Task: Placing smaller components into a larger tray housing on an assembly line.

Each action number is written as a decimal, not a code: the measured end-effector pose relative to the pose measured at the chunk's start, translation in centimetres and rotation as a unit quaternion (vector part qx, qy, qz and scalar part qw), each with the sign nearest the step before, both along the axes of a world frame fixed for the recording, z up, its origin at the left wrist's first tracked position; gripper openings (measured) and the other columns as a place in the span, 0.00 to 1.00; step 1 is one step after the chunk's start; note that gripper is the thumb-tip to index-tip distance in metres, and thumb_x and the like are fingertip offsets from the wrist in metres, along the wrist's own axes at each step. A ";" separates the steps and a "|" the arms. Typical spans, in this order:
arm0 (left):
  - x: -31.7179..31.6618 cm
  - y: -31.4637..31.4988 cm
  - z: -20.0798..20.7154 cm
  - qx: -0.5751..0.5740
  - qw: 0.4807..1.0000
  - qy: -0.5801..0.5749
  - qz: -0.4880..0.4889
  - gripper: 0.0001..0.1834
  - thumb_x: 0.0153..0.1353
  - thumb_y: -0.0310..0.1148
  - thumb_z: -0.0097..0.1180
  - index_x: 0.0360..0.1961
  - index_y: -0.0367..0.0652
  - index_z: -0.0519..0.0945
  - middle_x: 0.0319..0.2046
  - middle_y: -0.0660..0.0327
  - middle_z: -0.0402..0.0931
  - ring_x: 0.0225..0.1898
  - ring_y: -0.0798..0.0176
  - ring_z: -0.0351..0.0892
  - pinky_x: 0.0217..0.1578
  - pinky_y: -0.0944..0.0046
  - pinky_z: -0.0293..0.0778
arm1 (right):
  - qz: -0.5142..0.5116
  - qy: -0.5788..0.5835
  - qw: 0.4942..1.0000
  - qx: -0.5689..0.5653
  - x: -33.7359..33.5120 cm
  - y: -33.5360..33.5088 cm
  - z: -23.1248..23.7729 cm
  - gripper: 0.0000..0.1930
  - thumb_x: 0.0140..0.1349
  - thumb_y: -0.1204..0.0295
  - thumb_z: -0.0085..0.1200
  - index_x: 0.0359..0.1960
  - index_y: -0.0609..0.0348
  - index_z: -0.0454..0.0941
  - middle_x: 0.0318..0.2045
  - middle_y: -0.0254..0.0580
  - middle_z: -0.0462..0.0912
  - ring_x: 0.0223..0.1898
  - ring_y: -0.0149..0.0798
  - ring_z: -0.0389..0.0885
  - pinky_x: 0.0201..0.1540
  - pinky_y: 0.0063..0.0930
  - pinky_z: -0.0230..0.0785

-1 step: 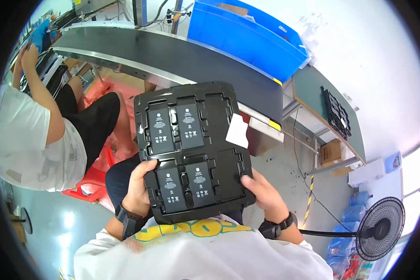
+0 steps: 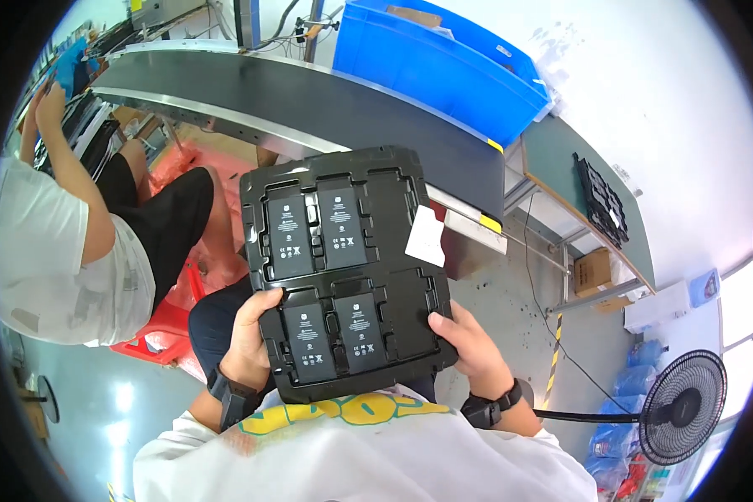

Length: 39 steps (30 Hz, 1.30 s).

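Note:
In front of my body I hold a black plastic tray [image 2: 368,161], tilted toward me. Several flat black phone batteries [image 2: 340,224] with white print lie in its left and middle pockets. The right-hand pockets hold no battery. On the tray's right side is a small white piece of paper [image 2: 427,237]. My left hand [image 2: 248,335] grips the lower left edge, thumb on top, fingers hidden beneath. At the lower right edge my right hand [image 2: 470,341] grips likewise, its thumb on the rim. Both wrists wear dark bands.
A dark conveyor belt [image 2: 293,100] runs beyond the tray, with a blue bin [image 2: 443,71] behind its right end. Another black tray [image 2: 601,201] lies on a green table [image 2: 552,155]. A co-worker [image 2: 67,243] sits at left by a red stool [image 2: 155,330]. A fan [image 2: 683,407] stands right.

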<state>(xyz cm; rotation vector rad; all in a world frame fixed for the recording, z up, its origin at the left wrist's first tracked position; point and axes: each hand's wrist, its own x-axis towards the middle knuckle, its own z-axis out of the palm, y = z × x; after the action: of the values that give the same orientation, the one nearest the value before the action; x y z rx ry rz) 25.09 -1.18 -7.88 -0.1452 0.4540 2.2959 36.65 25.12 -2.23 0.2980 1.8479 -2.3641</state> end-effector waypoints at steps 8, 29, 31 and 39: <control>0.1 -0.8 0.0 -0.101 0.992 0.076 0.007 0.21 0.60 0.30 0.51 0.54 0.36 0.68 0.47 0.53 0.75 0.46 0.57 0.78 0.45 0.58 0.77 | -0.053 -0.057 0.997 0.027 0.8 -0.1 0.3 0.16 0.57 0.68 0.59 0.42 0.71 0.78 0.39 0.40 0.80 0.38 0.30 0.78 0.43 0.23 0.70; -0.5 -1.2 0.4 -0.135 0.986 0.097 -0.017 0.25 0.58 0.33 0.55 0.55 0.33 0.68 0.48 0.48 0.75 0.47 0.51 0.78 0.48 0.54 0.75 | -0.065 0.052 0.996 -0.043 1.0 -0.2 0.0 0.20 0.62 0.72 0.53 0.53 0.70 0.68 0.46 0.43 0.78 0.45 0.30 0.76 0.50 0.26 0.69; -0.6 -1.0 1.0 -0.149 0.981 0.122 -0.007 0.25 0.57 0.32 0.55 0.55 0.33 0.68 0.48 0.48 0.75 0.46 0.52 0.78 0.48 0.55 0.76 | -0.062 0.035 0.997 -0.026 1.3 0.3 0.4 0.17 0.62 0.72 0.54 0.50 0.69 0.70 0.42 0.39 0.78 0.43 0.28 0.76 0.47 0.24 0.69; -0.7 0.7 2.7 -0.203 0.965 0.159 0.048 0.19 0.62 0.32 0.52 0.53 0.35 0.70 0.44 0.53 0.78 0.42 0.56 0.81 0.43 0.59 0.79 | -0.136 0.018 0.989 0.063 1.0 0.7 1.1 0.11 0.61 0.68 0.57 0.35 0.66 0.77 0.29 0.29 0.79 0.31 0.21 0.74 0.34 0.17 0.65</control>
<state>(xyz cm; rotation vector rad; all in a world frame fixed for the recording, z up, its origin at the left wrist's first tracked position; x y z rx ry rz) 24.36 -0.46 -5.22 0.0028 1.1035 2.3002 37.67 25.78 -1.13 0.5586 2.0986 -2.4373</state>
